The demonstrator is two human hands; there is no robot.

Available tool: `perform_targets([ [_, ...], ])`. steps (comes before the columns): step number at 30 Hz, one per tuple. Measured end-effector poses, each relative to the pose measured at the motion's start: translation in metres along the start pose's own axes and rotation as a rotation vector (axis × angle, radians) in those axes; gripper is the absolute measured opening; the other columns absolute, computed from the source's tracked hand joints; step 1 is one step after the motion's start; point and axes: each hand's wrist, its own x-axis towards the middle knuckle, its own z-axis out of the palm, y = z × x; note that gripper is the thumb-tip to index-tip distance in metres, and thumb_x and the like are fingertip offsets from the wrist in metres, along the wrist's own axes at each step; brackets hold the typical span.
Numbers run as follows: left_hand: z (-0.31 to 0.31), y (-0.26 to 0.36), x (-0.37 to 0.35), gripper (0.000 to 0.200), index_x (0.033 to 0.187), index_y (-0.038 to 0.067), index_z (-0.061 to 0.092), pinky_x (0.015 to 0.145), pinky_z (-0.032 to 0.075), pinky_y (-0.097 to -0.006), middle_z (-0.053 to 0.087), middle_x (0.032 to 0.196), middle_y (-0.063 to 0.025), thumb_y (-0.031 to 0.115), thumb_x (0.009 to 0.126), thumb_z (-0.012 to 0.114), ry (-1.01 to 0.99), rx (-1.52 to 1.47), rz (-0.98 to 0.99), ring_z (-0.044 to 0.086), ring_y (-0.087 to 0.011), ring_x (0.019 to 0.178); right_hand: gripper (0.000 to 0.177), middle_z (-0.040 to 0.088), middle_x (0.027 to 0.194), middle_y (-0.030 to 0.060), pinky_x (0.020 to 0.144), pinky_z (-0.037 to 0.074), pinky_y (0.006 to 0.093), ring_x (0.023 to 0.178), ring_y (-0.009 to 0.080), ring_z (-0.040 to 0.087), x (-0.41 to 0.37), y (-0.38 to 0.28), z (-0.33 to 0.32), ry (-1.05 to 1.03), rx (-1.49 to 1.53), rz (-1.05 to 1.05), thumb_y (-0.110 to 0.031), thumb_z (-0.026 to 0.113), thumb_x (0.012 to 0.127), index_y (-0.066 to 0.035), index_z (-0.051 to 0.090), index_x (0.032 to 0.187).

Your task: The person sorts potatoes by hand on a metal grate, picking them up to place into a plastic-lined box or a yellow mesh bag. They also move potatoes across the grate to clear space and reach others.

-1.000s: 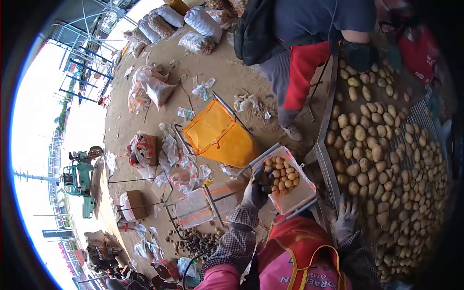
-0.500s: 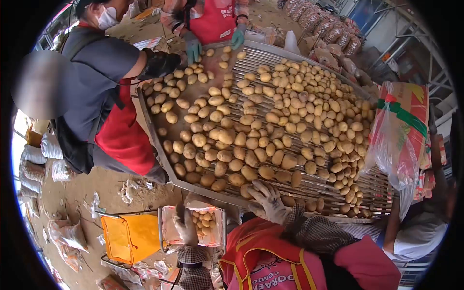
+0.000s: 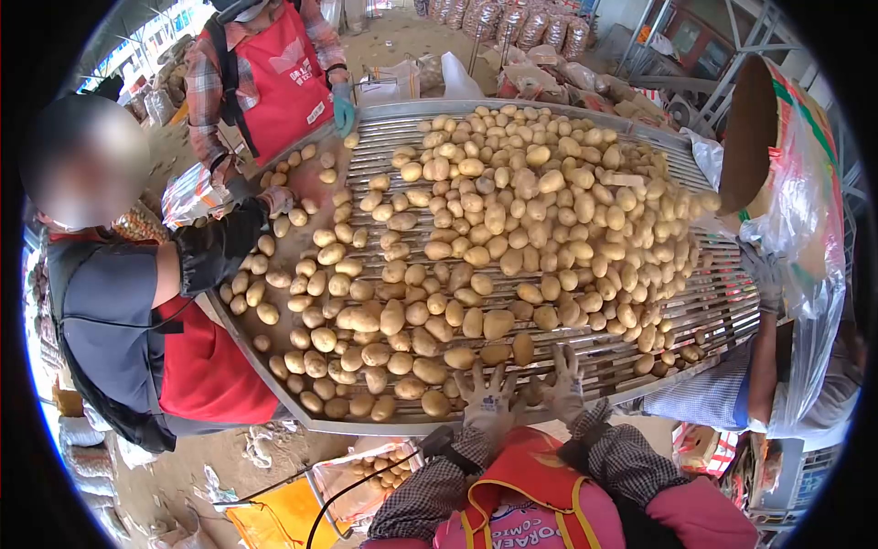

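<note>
The left hand (image 3: 485, 400) and right hand (image 3: 564, 389), both gloved, lie open and empty with fingers splayed on the near edge of the slatted tabletop (image 3: 722, 306), just short of the closest potatoes (image 3: 498, 323), a spread apparently suited to raking rather than pinching.

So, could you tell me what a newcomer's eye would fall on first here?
The mass of potatoes covering the slatted sorting table fills the middle. At its near edge the gloved left hand and right hand lie open, while a red-aproned co-worker stands at the far left.
</note>
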Motion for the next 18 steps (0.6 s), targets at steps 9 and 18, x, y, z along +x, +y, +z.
perform_targets([
  [9,-0.026,-0.115,0.018,0.077,0.152,0.033,0.044,0.114,-0.003,-0.0753,0.017,0.168,-0.0103,0.074,0.086,0.048,0.164,0.348,-0.138,0.003,-0.0469,0.153,0.074,0.039,0.148,0.0235,0.107,0.041,0.0564,0.131,0.0473,0.044,0.085,-0.134,0.098,0.047,0.104,-0.177,-0.046,0.071,0.086,-0.02,0.045,0.15],
  [18,-0.077,-0.23,0.061,0.071,0.155,0.029,0.039,0.114,-0.006,-0.0739,0.019,0.168,-0.0077,0.066,0.095,0.041,0.209,0.507,-0.452,0.009,-0.0394,0.154,0.069,0.04,0.14,0.0296,0.106,0.045,0.0507,0.126,0.0488,0.048,0.192,-0.27,0.181,-0.037,0.392,-0.277,-0.047,0.061,0.095,-0.015,0.04,0.152],
])
